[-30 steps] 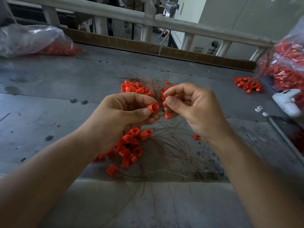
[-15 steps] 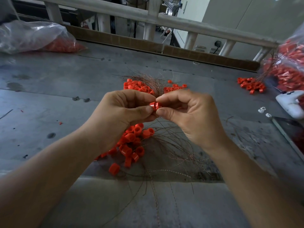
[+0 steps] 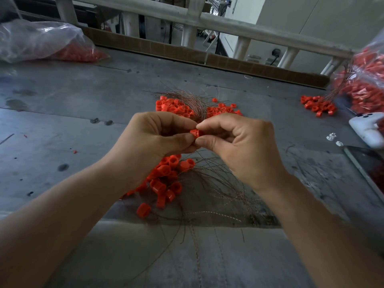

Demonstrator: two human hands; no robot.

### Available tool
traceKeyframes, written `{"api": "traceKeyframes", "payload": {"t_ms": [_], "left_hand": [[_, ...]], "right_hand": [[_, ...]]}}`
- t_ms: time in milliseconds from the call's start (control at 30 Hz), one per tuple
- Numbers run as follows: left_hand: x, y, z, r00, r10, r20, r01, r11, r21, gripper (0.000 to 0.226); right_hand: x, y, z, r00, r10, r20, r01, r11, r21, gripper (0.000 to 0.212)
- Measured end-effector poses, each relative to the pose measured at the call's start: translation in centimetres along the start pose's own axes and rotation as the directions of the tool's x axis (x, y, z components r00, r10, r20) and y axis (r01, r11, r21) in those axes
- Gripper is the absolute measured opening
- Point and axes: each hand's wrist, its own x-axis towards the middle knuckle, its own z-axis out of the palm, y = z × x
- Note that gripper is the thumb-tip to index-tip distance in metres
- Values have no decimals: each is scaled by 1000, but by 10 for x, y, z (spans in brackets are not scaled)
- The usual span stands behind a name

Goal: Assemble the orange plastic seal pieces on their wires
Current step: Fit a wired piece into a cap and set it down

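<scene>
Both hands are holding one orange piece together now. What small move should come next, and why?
Probably press the two hands together to seat the orange seal piece. The left hand and right hand pinch it between their fingertips above the wires, so it looks aligned but not yet let go.

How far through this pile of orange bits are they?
Hard to say exactly. One orange seal piece is pinched between the left hand and right hand. The near heap sits among wires; whether these are finished is unclear. Another heap and the full bags suggest plenty remains.
</scene>
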Motion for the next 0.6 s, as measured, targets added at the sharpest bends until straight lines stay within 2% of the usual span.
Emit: {"api": "traceKeyframes", "payload": {"t_ms": [200, 367, 500, 600], "left_hand": [[-1, 0, 0, 1000, -9, 8, 9, 1000, 16, 17], [-2, 0, 0, 996, -56, 74, 60, 997, -56, 19], [-4, -2, 1, 999, -39, 35, 37, 998, 57, 21], [-4, -1, 1, 998, -63, 27, 62, 998, 14, 20]], "right_hand": [[-2, 2, 0, 999, 36, -16, -35, 999, 27, 18], [-3, 1, -1, 998, 56, -9, -55, 995, 82, 17], [-5, 0, 1, 995, -99, 10, 100, 987, -128, 14], [-6, 1, 0, 995, -103, -4, 102, 992, -78, 14]]}}
